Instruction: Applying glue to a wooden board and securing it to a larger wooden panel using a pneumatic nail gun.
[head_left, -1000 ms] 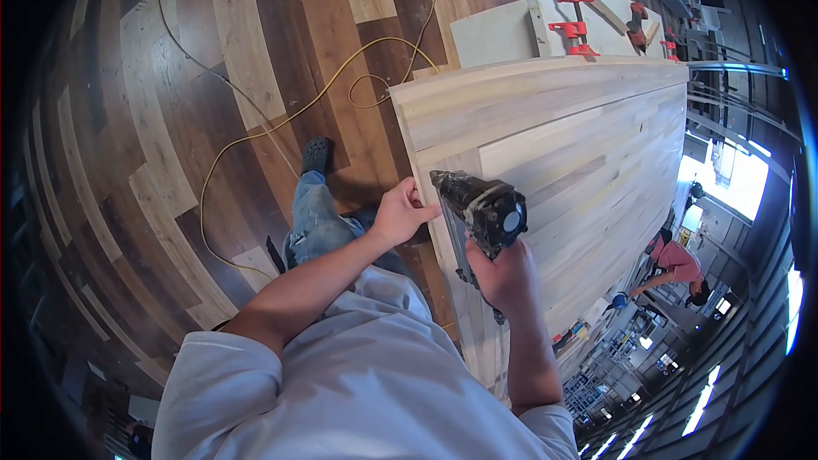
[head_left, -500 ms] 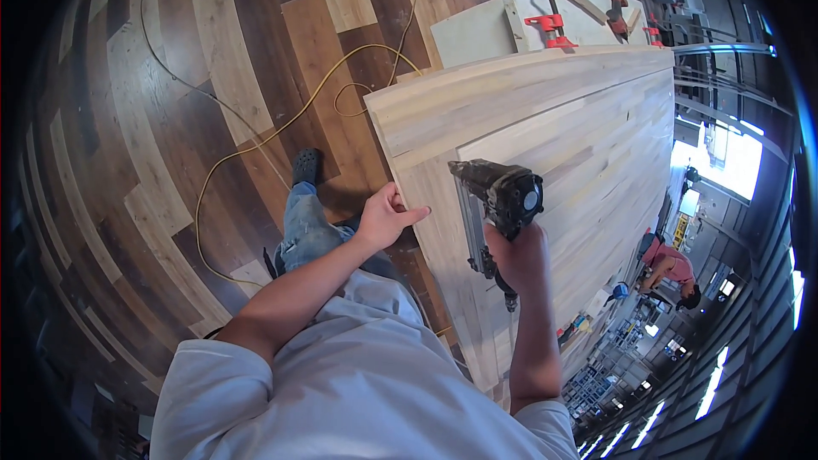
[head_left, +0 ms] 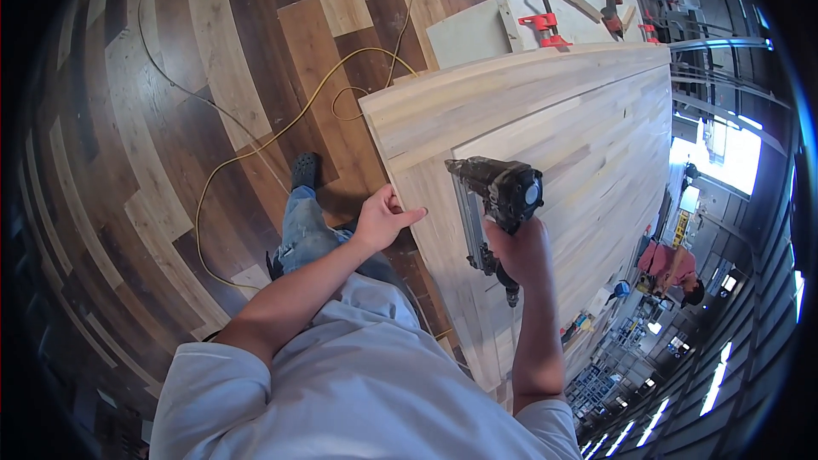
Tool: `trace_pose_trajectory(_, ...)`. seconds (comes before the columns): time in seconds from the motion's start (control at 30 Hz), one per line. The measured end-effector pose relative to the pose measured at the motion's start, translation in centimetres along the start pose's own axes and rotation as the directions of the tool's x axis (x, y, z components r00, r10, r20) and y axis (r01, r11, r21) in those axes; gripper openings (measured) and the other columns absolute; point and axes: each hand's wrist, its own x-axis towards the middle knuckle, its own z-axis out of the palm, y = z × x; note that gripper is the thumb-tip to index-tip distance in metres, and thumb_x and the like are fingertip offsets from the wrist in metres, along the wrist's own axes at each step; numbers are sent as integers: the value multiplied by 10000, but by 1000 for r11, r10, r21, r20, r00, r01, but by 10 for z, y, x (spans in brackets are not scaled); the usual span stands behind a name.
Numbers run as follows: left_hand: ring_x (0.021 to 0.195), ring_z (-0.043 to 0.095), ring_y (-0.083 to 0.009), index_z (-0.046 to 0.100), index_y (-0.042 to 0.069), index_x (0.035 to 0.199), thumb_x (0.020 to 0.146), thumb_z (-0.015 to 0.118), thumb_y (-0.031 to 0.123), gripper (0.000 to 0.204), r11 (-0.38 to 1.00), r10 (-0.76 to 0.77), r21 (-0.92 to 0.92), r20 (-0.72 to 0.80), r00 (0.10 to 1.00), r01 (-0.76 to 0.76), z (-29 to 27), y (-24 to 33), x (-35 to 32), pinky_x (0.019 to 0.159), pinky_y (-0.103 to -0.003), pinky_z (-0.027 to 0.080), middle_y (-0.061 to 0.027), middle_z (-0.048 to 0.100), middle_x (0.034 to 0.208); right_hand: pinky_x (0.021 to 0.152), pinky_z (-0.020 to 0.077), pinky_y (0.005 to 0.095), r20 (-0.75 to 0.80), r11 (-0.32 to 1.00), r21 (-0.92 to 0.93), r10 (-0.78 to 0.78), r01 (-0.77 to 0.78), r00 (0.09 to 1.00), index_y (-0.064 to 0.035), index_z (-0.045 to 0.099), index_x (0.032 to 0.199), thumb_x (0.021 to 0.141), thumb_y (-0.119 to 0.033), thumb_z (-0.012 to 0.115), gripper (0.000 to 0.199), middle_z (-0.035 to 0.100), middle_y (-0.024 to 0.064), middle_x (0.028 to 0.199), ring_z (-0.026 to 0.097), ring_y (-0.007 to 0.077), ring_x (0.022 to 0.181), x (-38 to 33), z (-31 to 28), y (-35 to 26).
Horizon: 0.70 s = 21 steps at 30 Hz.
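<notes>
You have one nail gun point(head_left: 494, 183) and one wide wooden panel point(head_left: 588, 170) in front of you. The nail gun is over the near-left part of the panel, beside the inner edge of its border strip, its nose toward the upper left; whether the nose touches the wood, you cannot tell from here. The fingers of your right hand point(head_left: 521, 249) are wrapped around its handle. Your left hand point(head_left: 381, 220) is at the panel's left edge, thumb stretched over the border and the other fingers curled in; whether they clamp the edge cannot be told.

Beyond the far edge you have one white board point(head_left: 585, 27) bearing one red clamp point(head_left: 540, 22) with two red parts on a dark bar, plus two more red pieces farther right and two narrow wood strips. Two cords lie on the floor: one yellow cord point(head_left: 256, 151) and one thinner. One dark clog point(head_left: 304, 170) shows below your jeans. One co-worker point(head_left: 669, 266) is at the right.

Compared with a second ago, your nail gun sits farther in from the panel's left edge and farther from your left thumb. The co-worker's arm, stretched out then, is drawn in now.
</notes>
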Motion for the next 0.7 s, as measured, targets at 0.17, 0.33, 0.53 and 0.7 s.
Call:
trace_pose_trajectory(0.17, 823, 635, -99, 531, -5, 1052, 783, 747, 55, 350, 999, -29, 22, -33, 999, 30, 5, 4, -4, 759, -240, 508, -67, 678, 953, 568, 460, 335, -111, 979, 160, 142, -123, 984, -22, 629, 789, 759, -151, 704, 153, 610, 96, 640, 596, 212, 602, -56, 6, 47)
trace_pose_trajectory(0.33, 836, 597, -115, 522, -9, 1099, 768, 772, 143, 442, 938, 158, 332, -158, 975, -99, -9, -3, -14, 760, -255, 495, -59, 638, 934, 616, 482, 361, -93, 934, 180, 328, -308, 940, -27, 663, 845, 722, -143, 729, 182, 643, 143, 705, 640, 264, 653, -137, 10, 79)
trace_pose_trajectory(0.53, 1130, 467, -331, 494, 110, 1258, 615, 818, 363, 762, -224, 308, 686, 723, 618, -692, 24, 41, -46, 1024, -464, 347, -144, 519, 1171, 658, 491, 322, -227, 833, 470, 434, -292, 872, 0, 667, 905, 714, -82, 731, 217, 672, 94, 754, 615, 171, 673, -231, 39, 156)
trace_pose_trajectory(0.7, 1320, 341, -304, 413, 161, 1358, 464, 854, 400, 1025, -551, -364, 299, 754, 546, -779, 112, 26, -19, 1132, -514, 185, -148, 397, 1374, 678, 496, 321, -208, 770, 602, 407, -211, 890, -3, 657, 904, 712, -48, 712, 205, 671, 100, 777, 635, 184, 711, -277, 48, 204)
